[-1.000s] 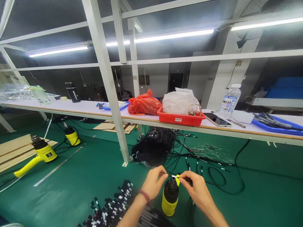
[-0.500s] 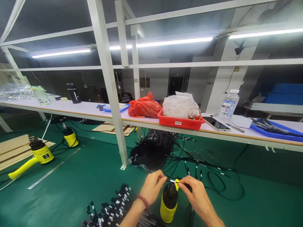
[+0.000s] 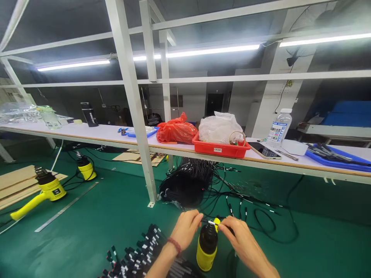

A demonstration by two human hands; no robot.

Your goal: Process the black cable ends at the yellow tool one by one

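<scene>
My left hand (image 3: 187, 228) and my right hand (image 3: 240, 236) pinch a thin black cable between thumb and fingers, one on each side of a short white sleeve (image 3: 212, 222). The stretch of cable with the sleeve lies level just above the nozzle of a yellow and black heat gun (image 3: 206, 247), which stands nozzle up on the green mat. Below my left forearm lies a thick bundle of black cables (image 3: 145, 247) with white-marked ends, partly covered by the arm.
Two more heat guns, one nearer (image 3: 52, 187) and one farther (image 3: 86, 166), stand left beside a metal ruler (image 3: 66, 206). Coiled black cables (image 3: 185, 185) lie ahead under a shelf (image 3: 278, 164). The shelf carries a red tray (image 3: 220, 150), a bottle (image 3: 279, 129) and a phone (image 3: 265, 150).
My left fingertips have moved very slightly left and up. Both hands keep the cable over the nozzle, and the heat gun stands in the same place.
</scene>
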